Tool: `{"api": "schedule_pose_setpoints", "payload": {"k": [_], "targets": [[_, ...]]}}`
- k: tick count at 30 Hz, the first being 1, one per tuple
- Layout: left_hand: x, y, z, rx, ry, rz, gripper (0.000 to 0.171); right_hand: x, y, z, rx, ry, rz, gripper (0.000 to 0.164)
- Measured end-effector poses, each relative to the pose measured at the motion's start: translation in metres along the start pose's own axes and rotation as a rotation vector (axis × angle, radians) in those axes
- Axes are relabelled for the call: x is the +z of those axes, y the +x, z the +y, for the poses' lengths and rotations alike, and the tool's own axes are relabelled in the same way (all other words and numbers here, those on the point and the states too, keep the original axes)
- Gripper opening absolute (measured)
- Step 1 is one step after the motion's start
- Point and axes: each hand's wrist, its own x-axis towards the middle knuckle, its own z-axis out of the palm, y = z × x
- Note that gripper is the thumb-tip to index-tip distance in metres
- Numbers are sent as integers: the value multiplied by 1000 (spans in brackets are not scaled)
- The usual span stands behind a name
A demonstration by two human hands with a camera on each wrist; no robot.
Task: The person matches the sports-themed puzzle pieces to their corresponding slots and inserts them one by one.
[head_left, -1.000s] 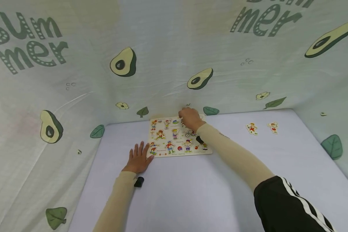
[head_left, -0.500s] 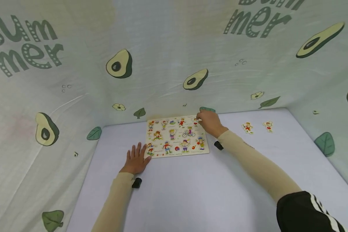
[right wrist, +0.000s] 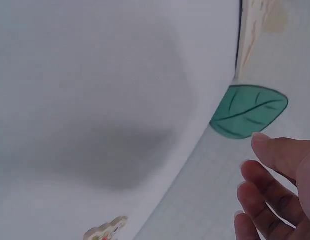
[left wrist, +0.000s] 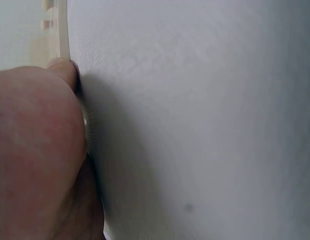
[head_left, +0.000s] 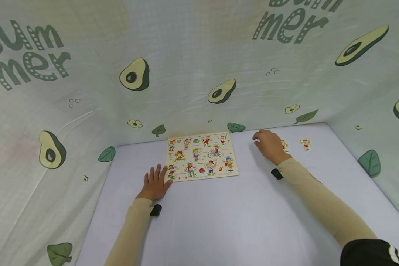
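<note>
A wooden puzzle board (head_left: 231, 147) with colourful sports figures set across it lies near the back of the table. My left hand (head_left: 154, 184) rests flat with spread fingers at its lower left corner, the thumb along the front edge. In the left wrist view the same hand (left wrist: 34, 155) touches the board's edge (left wrist: 63, 30). To the right of the board, my right hand (head_left: 269, 146) hovers over the table, fingers loosely bent and holding nothing. Beside it lies a figure puzzle piece (head_left: 284, 145), partly hidden by the hand. A second figure piece (head_left: 305, 144) lies farther right.
The white table (head_left: 203, 221) meets a hanging cloth (head_left: 179, 103) printed with avocados and leaves at its back and sides. In the right wrist view a green leaf print (right wrist: 250, 112) shows on the cloth past the table edge.
My right hand has moved from over the board's top row to its right, towards the two loose pieces, uncovering the figures. The left hand stays at the board's corner.
</note>
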Motion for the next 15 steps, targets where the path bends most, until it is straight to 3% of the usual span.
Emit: {"api": "schedule_pose_setpoints", "payload": {"k": [9,15], "targets": [[-7,-4,6,-3,-19,-11,73,-6,-25,52,81,29,11,20],[-6,-4,4,5,-21,-11,74,-6,-37,74,133,27,-13,21]]}}
